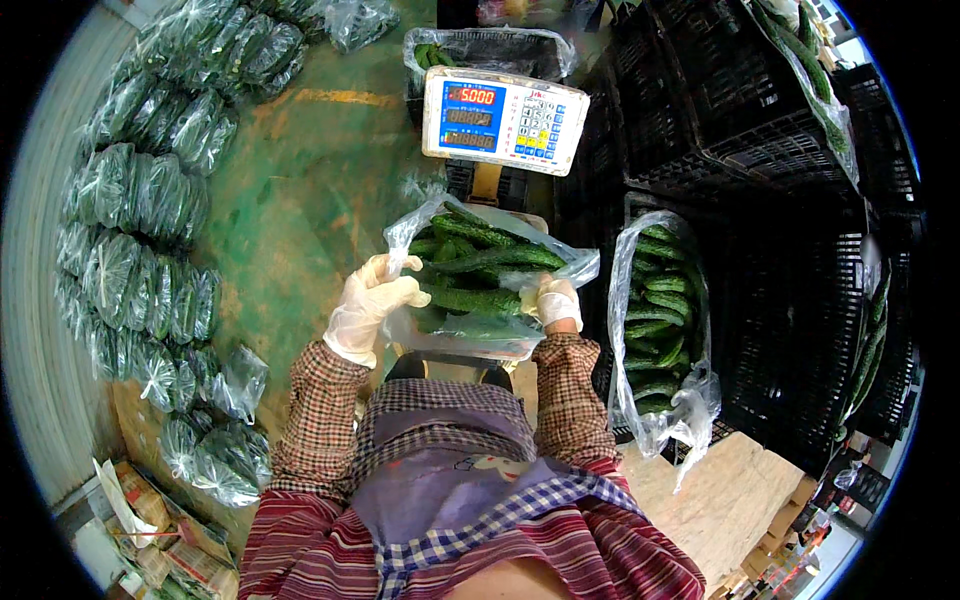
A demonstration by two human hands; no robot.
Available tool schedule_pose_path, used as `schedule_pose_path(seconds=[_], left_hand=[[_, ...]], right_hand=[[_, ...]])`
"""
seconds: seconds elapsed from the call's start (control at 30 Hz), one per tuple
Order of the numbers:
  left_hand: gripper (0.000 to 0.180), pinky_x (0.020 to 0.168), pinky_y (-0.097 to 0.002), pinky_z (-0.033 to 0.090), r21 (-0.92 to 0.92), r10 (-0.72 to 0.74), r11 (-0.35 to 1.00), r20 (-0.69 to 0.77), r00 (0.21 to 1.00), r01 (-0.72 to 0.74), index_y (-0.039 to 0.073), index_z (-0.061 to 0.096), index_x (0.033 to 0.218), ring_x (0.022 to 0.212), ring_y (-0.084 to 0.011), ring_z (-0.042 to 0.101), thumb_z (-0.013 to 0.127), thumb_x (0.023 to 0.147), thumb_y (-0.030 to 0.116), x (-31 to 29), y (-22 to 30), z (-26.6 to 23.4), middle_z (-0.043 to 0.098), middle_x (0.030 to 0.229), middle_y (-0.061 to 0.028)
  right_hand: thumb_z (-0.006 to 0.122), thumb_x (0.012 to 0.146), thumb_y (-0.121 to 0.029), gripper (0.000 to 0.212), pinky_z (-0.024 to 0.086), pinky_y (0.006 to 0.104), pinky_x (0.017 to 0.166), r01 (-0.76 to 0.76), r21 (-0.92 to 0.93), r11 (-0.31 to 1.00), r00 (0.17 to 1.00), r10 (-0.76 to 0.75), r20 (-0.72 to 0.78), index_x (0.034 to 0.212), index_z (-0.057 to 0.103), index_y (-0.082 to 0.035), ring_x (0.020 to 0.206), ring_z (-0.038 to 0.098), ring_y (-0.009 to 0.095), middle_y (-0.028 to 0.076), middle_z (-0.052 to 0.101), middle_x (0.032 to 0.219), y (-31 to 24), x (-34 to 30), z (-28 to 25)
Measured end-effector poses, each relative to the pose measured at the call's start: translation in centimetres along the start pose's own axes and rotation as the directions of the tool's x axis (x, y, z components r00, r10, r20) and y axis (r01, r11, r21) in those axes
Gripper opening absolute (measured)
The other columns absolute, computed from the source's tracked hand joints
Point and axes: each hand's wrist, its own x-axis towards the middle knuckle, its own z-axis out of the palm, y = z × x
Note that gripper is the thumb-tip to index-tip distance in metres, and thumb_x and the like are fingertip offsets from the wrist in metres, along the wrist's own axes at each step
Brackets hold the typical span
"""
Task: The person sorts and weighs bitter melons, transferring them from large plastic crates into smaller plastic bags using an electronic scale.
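In front of me a clear plastic bag [578,268] lies open on the platform of a weighing scale. Several long, bumpy green cucumbers [490,262] lie side by side inside it. My left hand [368,308], in a pale thin glove, pinches the bag's edge at the left. At the right side my right hand [555,300], gloved too, is closed on the bag's edge. Beyond the bag stands the scale's white display panel [545,125], with a lit red readout and a keypad.
To the right, a plastic-lined black crate [612,375] holds more cucumbers [660,310]. Tall stacked black crates [790,310] rise beyond it. Filled, tied bags [140,190] line the left wall. Behind the scale sits another lined crate [500,48]. A wooden board [720,500] lies lower right.
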Motion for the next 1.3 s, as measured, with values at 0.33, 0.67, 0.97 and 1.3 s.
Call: schedule_pose_path(seconds=[0.33,0.67,0.97,1.3], left_hand=[[0.017,0.046,-0.0229,0.035,0.065,0.237,0.968,0.068,0.969,-0.241,0.001,0.061,0.089,0.045,-0.0049,0.039,0.051,0.089,0.014,2.0,1.7,-3.6,0.049,0.060,0.0034],[0.015,0.034,-0.0167,0.019,0.160,0.198,0.970,-0.081,0.977,-0.183,0.000,0.056,0.083,0.035,0.0000,0.024,0.050,0.090,0.011,-0.8,4.8,-2.5,0.031,0.048,0.0086],[0.016,0.038,-0.0183,0.024,0.272,0.227,0.943,-0.113,0.967,-0.190,0.001,0.058,0.081,0.038,-0.0014,0.028,0.054,0.088,0.015,-1.7,2.1,-1.0,0.035,0.049,0.0068],[0.019,0.047,-0.0195,0.031,0.304,0.240,0.936,-0.175,0.955,-0.179,0.001,0.060,0.087,0.044,-0.0029,0.033,0.055,0.089,0.019,-1.2,-0.3,0.8,0.037,0.052,0.0065]], right_hand=[[0.055,0.084,-0.023,0.023,0.047,0.0369,0.074,0.285,0.563,0.776,0.922,-0.061,-0.381,0.097,0.062,-0.004,0.087,0.060,0.024,0.008,0.063,0.090,4.2,-8.1,-13.8],[0.055,0.085,-0.023,0.025,0.037,0.0194,0.051,0.333,0.937,0.109,0.940,0.033,-0.338,0.087,0.065,-0.001,0.056,0.047,0.008,0.000,0.053,0.063,2.5,-7.2,-17.8],[0.063,0.078,-0.038,0.048,0.051,0.0371,0.071,-0.326,0.633,0.702,0.676,0.641,-0.363,0.105,0.056,0.001,0.081,0.061,0.029,0.019,0.061,0.099,23.4,-4.3,-2.0],[0.052,0.084,-0.048,0.055,0.050,0.0356,0.069,-0.668,0.608,0.429,0.549,0.836,0.013,0.111,0.049,0.000,0.082,0.063,0.027,0.016,0.063,0.094,31.5,-4.4,-5.2]])
